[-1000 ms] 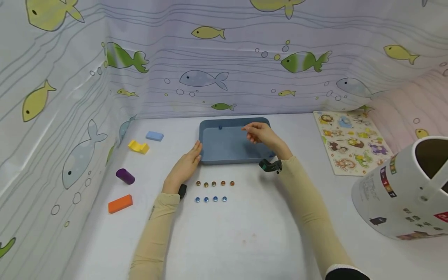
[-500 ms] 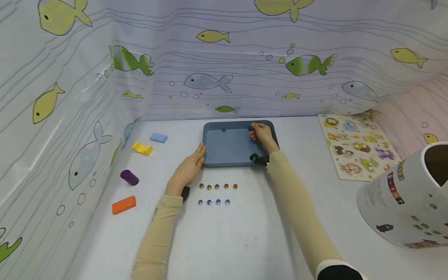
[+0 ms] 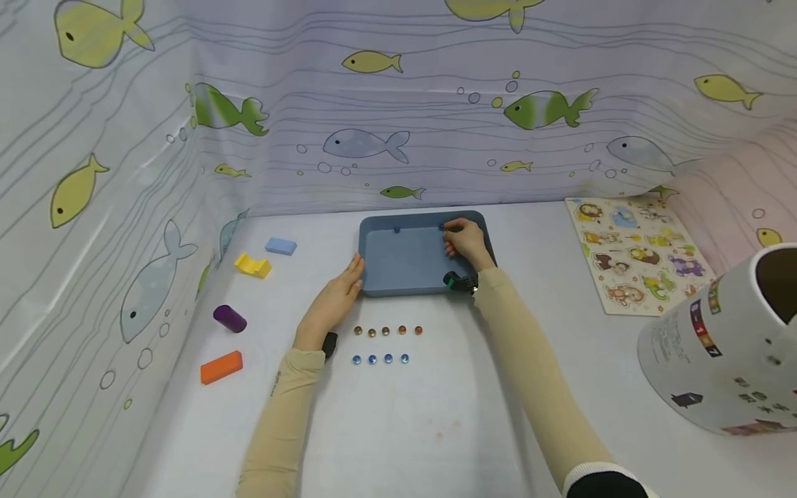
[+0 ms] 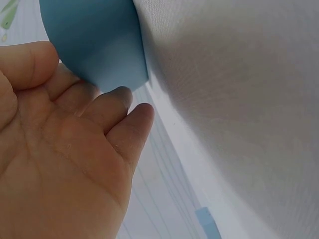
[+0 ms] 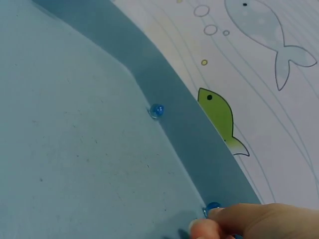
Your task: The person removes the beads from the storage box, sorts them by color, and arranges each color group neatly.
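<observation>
In the head view, my right hand [image 3: 467,241] reaches into the blue-grey tray [image 3: 405,290] near its back right. Its thumb and index finger pinch a blue glass marble [image 5: 213,207] at the foot of the back wall. Another blue marble [image 5: 157,110] lies against that same wall, further left. Beyond the tray's left side, my left hand [image 3: 335,297] has its fingers extended and resting along the outer wall; the left wrist view shows its palm [image 4: 65,149] beside the tray's corner.
In front of the tray lie a row of amber marbles [image 3: 386,331] and a row of blue marbles [image 3: 389,359]. Toward the left are a light-blue block [image 3: 281,246], yellow block [image 3: 252,265], purple cylinder [image 3: 230,319] and orange block [image 3: 221,367]. A sticker board [image 3: 641,256] and white bucket [image 3: 697,360] stand right.
My right hand has moved from above the tray down to its back wall, bringing thumb and index finger onto the marble there. The left hand stays at the tray's side; the head view shifts slightly.
</observation>
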